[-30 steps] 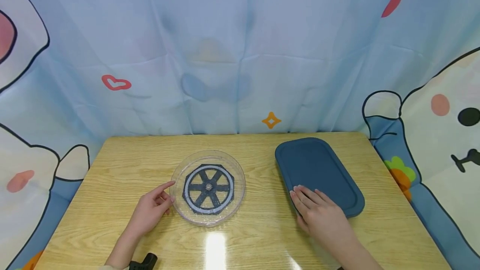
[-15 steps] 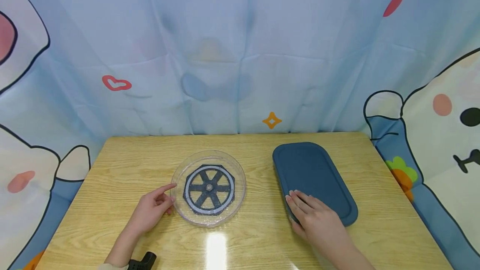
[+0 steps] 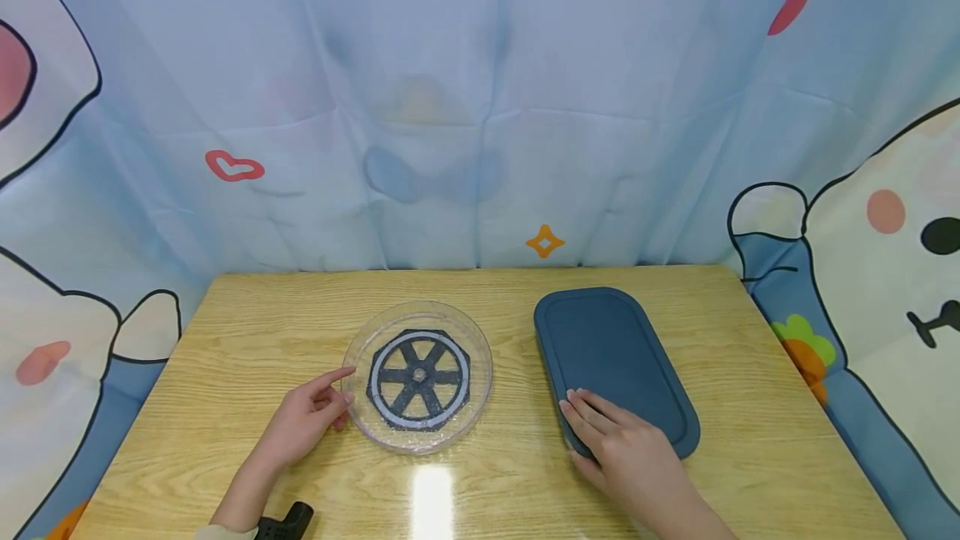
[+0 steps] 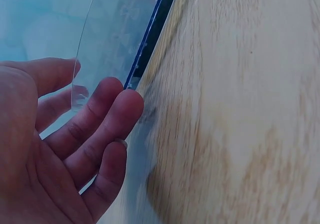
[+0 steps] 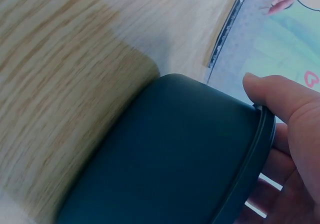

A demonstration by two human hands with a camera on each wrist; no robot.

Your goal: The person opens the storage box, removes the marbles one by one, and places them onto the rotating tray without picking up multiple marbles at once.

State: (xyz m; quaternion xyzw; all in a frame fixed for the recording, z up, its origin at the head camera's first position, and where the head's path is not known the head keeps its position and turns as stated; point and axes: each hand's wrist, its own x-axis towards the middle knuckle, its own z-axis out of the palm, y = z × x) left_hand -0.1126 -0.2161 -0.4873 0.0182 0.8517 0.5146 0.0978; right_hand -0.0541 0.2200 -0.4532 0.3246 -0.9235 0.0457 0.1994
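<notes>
On the left half of the wooden table lies a clear round plastic disc (image 3: pixel 480 402) with a dark six-spoked wheel shape (image 3: pixel 418 377) at its middle. My left hand (image 3: pixel 296 426) touches its left rim with relaxed fingers; in the left wrist view the fingertips (image 4: pixel 131 100) sit against its edge. To the right stands a dark blue rectangular lidded box (image 3: pixel 615 340). My right hand (image 3: pixel 637 465) lies across the near end of its lid, fingers fairly straight. The right wrist view shows the thumb (image 5: pixel 272 91) beside the lid's raised rim (image 5: pixel 260 134); the other fingers are partly hidden.
The wooden table (image 3: pixel 517 507) carries the disc and box, with a gap between them. A blue patterned curtain (image 3: pixel 480 107) hangs behind the table. A black device (image 3: pixel 287 523) is worn at the left wrist.
The box has slid left and towards me, with my right hand moving along on its lid. My left hand and the clear disc have stayed nearly still.
</notes>
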